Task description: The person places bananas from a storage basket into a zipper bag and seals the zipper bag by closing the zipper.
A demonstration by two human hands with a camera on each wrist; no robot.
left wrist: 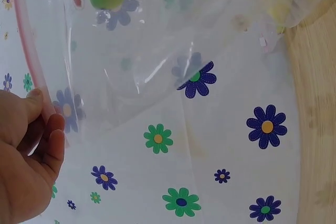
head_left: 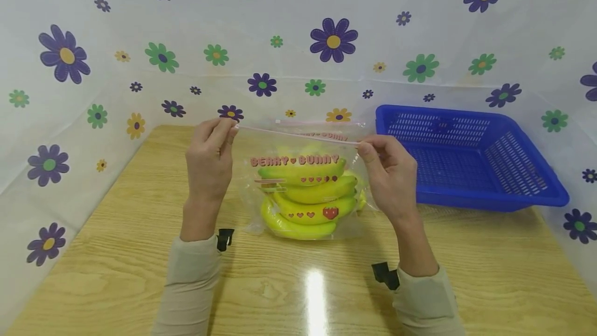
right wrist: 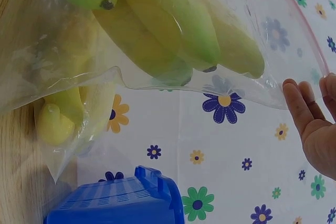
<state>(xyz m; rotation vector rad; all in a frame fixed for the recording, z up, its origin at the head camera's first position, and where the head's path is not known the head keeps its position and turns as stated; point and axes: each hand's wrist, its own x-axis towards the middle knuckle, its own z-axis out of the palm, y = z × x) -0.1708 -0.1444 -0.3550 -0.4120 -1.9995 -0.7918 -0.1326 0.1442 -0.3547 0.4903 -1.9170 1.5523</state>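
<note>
A clear zip bag (head_left: 295, 161) printed "BERRY BUNNY" hangs upright between both hands, with several yellow-green bananas (head_left: 308, 211) inside. My left hand (head_left: 212, 157) pinches its top left corner at the pink zip strip (left wrist: 32, 61). At the top right corner, the thumb and fingers of my right hand (head_left: 391, 178) pinch the same strip, which is stretched taut and slopes slightly down to the right. Behind it stands a second clear bag (head_left: 322, 124) with a pink zip, mostly hidden; in the right wrist view it holds yellow bananas (right wrist: 58, 121).
A blue perforated plastic basket (head_left: 466, 159) stands at the back right, just beyond my right hand. The wooden table (head_left: 116, 263) meets a white flower-printed cloth (head_left: 280, 9) at the back and sides.
</note>
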